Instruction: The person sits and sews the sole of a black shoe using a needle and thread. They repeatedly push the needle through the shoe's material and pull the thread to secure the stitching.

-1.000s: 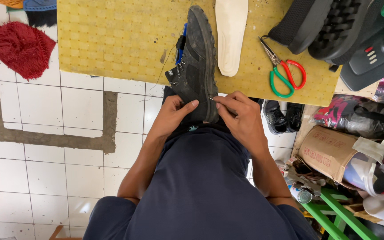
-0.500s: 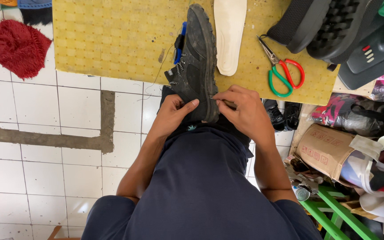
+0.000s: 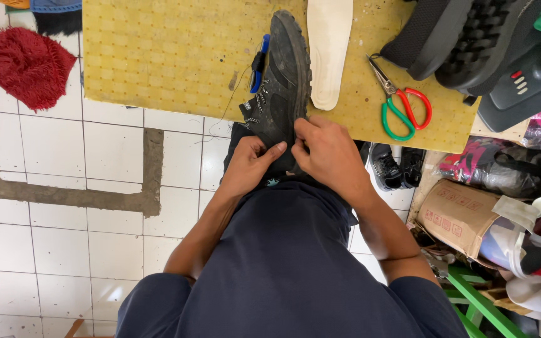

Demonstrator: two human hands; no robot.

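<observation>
Left hand (image 3: 252,164), right hand (image 3: 327,150) both gripping shoe (image 3: 281,87) heel; bracing firmly, pinching near seam judged best.

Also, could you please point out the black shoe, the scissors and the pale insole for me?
black shoe (image 3: 285,75), head view, on its dark side wall.
scissors (image 3: 402,109), head view, where the red and green handles meet.
pale insole (image 3: 328,44), head view, on its flat middle.
</observation>
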